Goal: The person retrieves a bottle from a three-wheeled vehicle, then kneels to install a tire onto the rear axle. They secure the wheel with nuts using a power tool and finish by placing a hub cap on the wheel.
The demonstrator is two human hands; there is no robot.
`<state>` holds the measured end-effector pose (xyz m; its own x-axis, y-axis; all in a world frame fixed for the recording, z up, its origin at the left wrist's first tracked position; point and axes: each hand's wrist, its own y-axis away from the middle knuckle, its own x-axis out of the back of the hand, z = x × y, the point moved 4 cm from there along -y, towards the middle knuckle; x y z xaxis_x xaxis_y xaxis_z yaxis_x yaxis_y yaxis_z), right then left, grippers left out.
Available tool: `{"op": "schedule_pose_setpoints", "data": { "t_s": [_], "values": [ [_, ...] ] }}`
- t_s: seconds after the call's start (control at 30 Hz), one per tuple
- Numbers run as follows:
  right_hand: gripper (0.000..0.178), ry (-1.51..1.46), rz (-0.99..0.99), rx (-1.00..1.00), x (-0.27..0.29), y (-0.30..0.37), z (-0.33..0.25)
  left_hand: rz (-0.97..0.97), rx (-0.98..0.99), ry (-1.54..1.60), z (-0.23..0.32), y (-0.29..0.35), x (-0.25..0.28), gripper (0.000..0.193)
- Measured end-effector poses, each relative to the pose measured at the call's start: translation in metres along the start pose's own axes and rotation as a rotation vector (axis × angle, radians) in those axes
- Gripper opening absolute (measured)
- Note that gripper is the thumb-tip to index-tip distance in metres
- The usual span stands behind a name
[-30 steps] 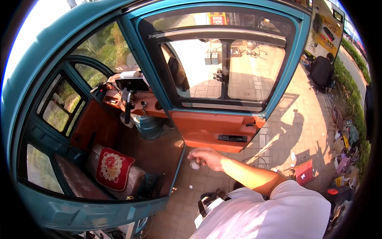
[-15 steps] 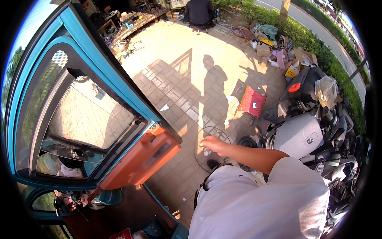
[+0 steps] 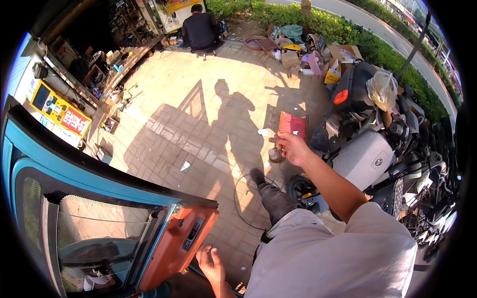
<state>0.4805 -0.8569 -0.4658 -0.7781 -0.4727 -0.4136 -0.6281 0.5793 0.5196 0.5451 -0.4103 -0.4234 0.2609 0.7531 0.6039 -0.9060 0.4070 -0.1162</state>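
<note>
Thumb and fingers of the person's right hand (image 3: 293, 148) pinch a small, round, dull metallic-looking piece (image 3: 275, 156), which hangs just below the fingertips, above the brick paving (image 3: 169, 74); the bare left hand (image 3: 211, 266) holds nothing that I can see, its fingers loosely spread, just beside the outer edge of the orange lower panel (image 3: 171, 253) of a teal-framed, glazed door (image 3: 74, 160). Whether that left hand touches the panel, I cannot tell from where I stand. What worries me most is the right hand's grip: only the fingertips seem to bear the piece, so a bump or a loosened pinch could drop it onto the hard bricks. A careless swing to the right might also knock it against the light-grey plastic scooter body (image 3: 365, 159) along the paving's right side. Down by the dark shoe (image 3: 257, 177), a thin black cable (image 3: 235, 196) curls in a loop on the paving, and a step that snags it could upset the person's balance. As for the door, if it swings, its edge might strike the left hand's fingers.
</note>
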Motion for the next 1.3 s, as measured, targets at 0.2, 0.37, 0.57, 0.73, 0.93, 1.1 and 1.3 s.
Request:
{"op": "schedule_pose_setpoints", "data": {
  "t_s": [0.2, 0.37, 0.57, 0.73, 0.93, 1.1, 1.3],
  "values": [
    [0.022, -0.088, -0.114, -0.060, -0.021, -0.087, -0.029, -0.188, 0.156, -0.003, -0.007, -0.092, -0.072, 0.019],
    [0.013, -0.142, -0.216, -0.231, -0.064, -0.161, -0.064, -0.273, 0.169, 0.025, 0.020, -0.200, -0.161, 0.022],
    [0.018, -0.073, -0.439, -0.214, -0.181, -0.247, -0.114, -0.202, 0.168, 0.148, 0.045, -0.365, -0.238, 0.063],
    [0.037, -0.202, -0.734, -0.152, -0.291, -0.303, -0.119, -0.114, 0.194, 0.232, 0.002, -0.495, -0.262, 0.100],
    [0.044, -0.106, -0.895, -0.271, -0.424, -0.359, -0.107, 0.064, 0.062, 0.407, -0.053, -0.633, -0.234, 0.090],
    [0.051, -0.065, -0.930, -0.387, -0.538, -0.404, -0.104, 0.156, 0.014, 0.321, -0.098, -0.723, -0.167, 0.069],
    [0.061, 0.070, -1.109, -0.446, -0.696, -0.462, -0.067, 0.364, 0.212, 0.226, -0.169, -0.801, -0.050, 0.066]
  ]
}}
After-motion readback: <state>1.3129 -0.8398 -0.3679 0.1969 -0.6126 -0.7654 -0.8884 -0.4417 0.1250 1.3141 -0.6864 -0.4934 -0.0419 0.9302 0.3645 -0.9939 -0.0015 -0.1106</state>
